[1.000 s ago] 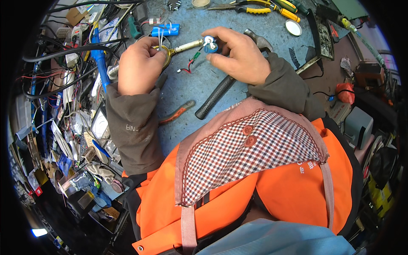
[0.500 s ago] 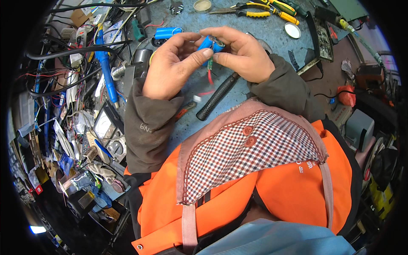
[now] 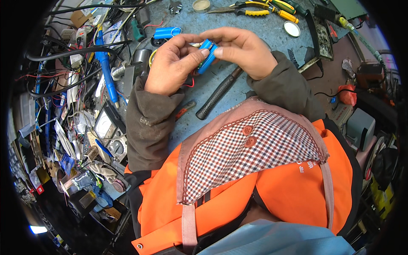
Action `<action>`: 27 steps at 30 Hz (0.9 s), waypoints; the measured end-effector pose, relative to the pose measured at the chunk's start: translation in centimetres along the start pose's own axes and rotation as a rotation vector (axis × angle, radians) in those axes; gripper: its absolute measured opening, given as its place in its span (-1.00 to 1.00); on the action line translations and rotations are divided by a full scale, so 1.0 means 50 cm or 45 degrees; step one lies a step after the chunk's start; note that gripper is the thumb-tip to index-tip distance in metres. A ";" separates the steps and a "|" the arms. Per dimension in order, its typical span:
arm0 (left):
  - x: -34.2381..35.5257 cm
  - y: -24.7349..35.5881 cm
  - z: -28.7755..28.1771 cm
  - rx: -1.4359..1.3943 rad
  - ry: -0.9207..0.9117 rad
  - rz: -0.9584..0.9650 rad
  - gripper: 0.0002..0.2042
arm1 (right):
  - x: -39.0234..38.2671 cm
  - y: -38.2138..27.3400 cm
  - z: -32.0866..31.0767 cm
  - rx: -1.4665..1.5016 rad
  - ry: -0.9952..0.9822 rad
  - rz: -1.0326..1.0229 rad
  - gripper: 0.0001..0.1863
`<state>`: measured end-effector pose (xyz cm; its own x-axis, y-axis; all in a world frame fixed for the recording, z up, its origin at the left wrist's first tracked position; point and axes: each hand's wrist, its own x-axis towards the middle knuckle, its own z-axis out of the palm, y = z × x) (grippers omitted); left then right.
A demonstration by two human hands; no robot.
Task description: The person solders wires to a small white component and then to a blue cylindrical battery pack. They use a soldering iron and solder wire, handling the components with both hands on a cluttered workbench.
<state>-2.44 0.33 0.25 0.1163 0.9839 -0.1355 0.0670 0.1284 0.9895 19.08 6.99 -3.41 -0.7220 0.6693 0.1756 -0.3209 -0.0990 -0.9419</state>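
Observation:
My left hand (image 3: pixel 172 70) and my right hand (image 3: pixel 244 55) meet over the blue bench (image 3: pixel 191 131), both closed on a pack of blue cylindrical cells (image 3: pixel 206 63). The left thumb lies on the pack's left side, the right thumb on its right. A red wire (image 3: pixel 189 84) hangs below it; the rest of the wiring is hidden by my fingers. The hammer's black handle (image 3: pixel 216 95) slants beneath my right hand, its head mostly covered. Pliers with an orange grip (image 3: pixel 183 109) lie by my left sleeve. Behind my hands is another blue cell pack (image 3: pixel 166 33).
Tangled cables (image 3: pixel 72 55), a blue soldering tool (image 3: pixel 104 70) and heaped small items crowd the left. Yellow-handled pliers (image 3: pixel 250 12), screwdrivers (image 3: pixel 287 16), a round white lid (image 3: pixel 292 28) and a black metal frame (image 3: pixel 321 38) are at the back right. A red plastic bag (image 3: pixel 346 95) is at right.
My left hand has moved right from the metal piece and now grips the cell pack with my right hand. The pack has turned to show its long sides.

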 end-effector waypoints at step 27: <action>0.007 -0.021 0.075 -0.649 0.389 0.051 -0.75 | 0.015 0.016 0.050 0.062 0.379 0.093 -0.81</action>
<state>1.24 0.08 -1.04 -0.1868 0.9706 -0.1519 -0.4243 0.0597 0.9035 16.75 5.56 -3.30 -0.5354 0.8446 0.0097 -0.3087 -0.1850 -0.9330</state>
